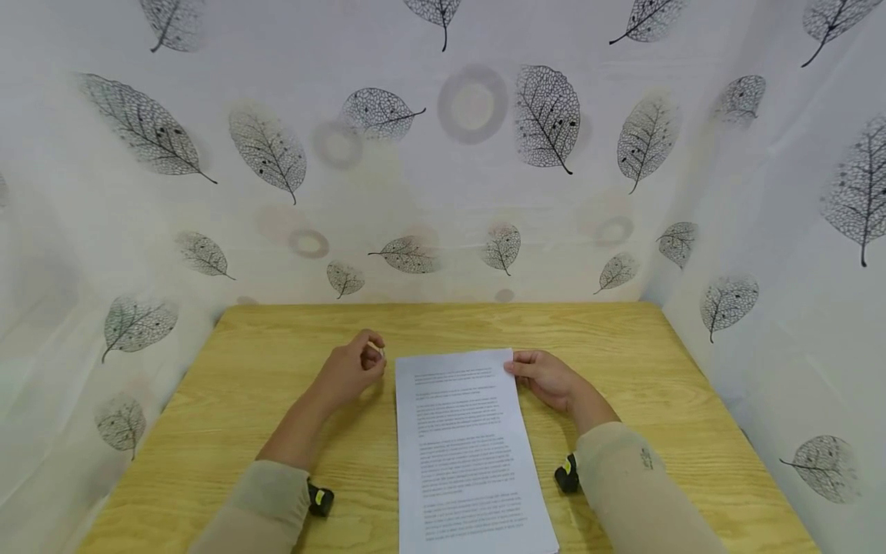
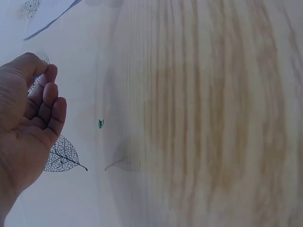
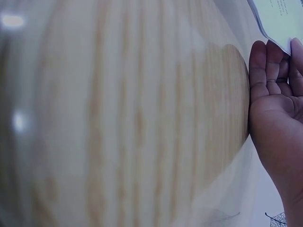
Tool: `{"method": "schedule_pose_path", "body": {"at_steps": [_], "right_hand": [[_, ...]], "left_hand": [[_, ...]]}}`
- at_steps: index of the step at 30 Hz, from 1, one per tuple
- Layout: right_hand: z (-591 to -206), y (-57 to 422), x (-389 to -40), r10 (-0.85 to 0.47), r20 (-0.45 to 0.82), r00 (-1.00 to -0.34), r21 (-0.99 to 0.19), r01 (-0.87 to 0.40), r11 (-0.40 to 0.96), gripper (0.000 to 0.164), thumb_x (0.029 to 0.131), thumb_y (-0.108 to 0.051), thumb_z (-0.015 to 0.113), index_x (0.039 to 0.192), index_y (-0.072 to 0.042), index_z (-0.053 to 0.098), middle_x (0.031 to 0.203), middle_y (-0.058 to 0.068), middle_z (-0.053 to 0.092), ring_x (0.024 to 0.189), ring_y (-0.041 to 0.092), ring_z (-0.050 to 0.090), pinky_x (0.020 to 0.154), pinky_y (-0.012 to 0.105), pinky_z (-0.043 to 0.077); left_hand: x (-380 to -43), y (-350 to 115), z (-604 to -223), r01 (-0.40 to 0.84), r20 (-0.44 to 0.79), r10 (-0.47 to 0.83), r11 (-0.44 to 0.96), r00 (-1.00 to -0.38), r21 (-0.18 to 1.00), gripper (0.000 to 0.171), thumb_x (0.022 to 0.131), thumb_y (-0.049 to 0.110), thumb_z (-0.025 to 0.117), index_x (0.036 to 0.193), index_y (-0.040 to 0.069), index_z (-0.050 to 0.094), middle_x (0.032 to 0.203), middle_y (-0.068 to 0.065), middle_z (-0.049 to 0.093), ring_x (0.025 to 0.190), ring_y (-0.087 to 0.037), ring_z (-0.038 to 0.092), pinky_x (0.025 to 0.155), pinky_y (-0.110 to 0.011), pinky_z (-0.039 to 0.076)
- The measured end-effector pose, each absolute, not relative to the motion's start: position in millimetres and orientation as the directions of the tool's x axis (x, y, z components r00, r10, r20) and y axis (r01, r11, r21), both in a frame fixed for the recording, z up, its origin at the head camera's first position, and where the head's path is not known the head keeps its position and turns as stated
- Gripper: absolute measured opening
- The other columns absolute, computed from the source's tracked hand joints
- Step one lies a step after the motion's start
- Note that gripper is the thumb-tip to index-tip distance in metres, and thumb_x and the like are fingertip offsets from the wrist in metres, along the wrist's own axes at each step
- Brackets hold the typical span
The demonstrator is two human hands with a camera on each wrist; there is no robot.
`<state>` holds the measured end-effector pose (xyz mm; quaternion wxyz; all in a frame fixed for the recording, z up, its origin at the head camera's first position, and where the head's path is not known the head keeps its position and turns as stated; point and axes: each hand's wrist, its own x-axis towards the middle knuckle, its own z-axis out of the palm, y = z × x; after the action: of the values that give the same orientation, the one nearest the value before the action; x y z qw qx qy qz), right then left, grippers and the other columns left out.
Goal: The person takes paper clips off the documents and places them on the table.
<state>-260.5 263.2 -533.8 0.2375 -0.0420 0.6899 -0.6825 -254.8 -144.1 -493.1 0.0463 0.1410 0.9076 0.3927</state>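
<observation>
A stack of printed paper (image 1: 460,446) lies upright in front of me on the wooden table, its lines of text facing up. At its top right corner, my right hand (image 1: 550,381) pinches the sheets between thumb and fingers. The right wrist view shows that paper corner (image 3: 283,23) at the fingertips of the hand (image 3: 277,101). Left of the stack's top edge, and apart from it, my left hand (image 1: 353,365) is raised with thumb and index finger together. A small pale thing (image 1: 383,353) shows between those fingertips; I cannot tell its kind.
The wooden table (image 1: 277,346) reaches back to a white curtain (image 1: 443,192) printed with leaves, which also encloses both sides. A black wrist camera (image 1: 321,500) sits at the left cuff, another black camera (image 1: 567,475) at the right one.
</observation>
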Motion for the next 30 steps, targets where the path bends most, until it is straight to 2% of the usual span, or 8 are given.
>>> {"method": "schedule_pose_path", "body": {"at_steps": [7, 22, 26, 30], "right_hand": [[-534, 264, -261, -0.381, -0.273, -0.883, -0.961, 0.269, 0.065, 0.013, 0.109, -0.011, 0.064, 0.103, -0.01, 0.076, 0.113, -0.002, 0.077, 0.104, 0.011, 0.066, 0.089, 0.022, 0.055], [-532, 264, -261, -0.365, -0.281, -0.887, -0.959, 0.276, 0.067, 0.012, 0.109, -0.011, 0.064, 0.105, -0.007, 0.074, 0.111, -0.005, 0.076, 0.106, 0.011, 0.065, 0.09, 0.022, 0.055], [-533, 263, -262, -0.367, -0.279, -0.887, -0.96, 0.272, 0.072, 0.011, 0.109, -0.011, 0.064, 0.104, -0.007, 0.074, 0.111, -0.005, 0.076, 0.106, 0.011, 0.065, 0.091, 0.022, 0.055], [-534, 263, -262, -0.369, -0.283, -0.885, -0.958, 0.276, 0.072, 0.012, 0.109, -0.011, 0.064, 0.104, -0.007, 0.074, 0.11, -0.005, 0.076, 0.105, 0.011, 0.065, 0.09, 0.022, 0.055]], "left_hand": [[-259, -149, -492, 0.218, 0.027, 0.289, 0.658, -0.957, 0.721, 0.03, 0.102, 0.016, 0.073, 0.129, 0.01, 0.061, 0.105, -0.005, 0.076, 0.09, -0.015, 0.066, 0.077, -0.027, 0.056], [-269, -160, -495, 0.255, 0.036, 0.319, 0.679, -0.947, 0.688, 0.028, 0.102, 0.012, 0.073, 0.127, 0.009, 0.061, 0.103, -0.005, 0.076, 0.087, -0.012, 0.065, 0.073, -0.024, 0.054], [-271, -163, -497, 0.259, 0.034, 0.321, 0.691, -0.946, 0.675, 0.026, 0.102, 0.012, 0.073, 0.125, 0.01, 0.062, 0.109, -0.006, 0.075, 0.093, -0.017, 0.066, 0.08, -0.031, 0.056], [-273, -164, -500, 0.257, 0.033, 0.31, 0.716, -0.95, 0.65, 0.025, 0.101, 0.015, 0.074, 0.124, 0.01, 0.065, 0.125, -0.011, 0.07, 0.109, -0.026, 0.067, 0.094, -0.043, 0.059]]}}
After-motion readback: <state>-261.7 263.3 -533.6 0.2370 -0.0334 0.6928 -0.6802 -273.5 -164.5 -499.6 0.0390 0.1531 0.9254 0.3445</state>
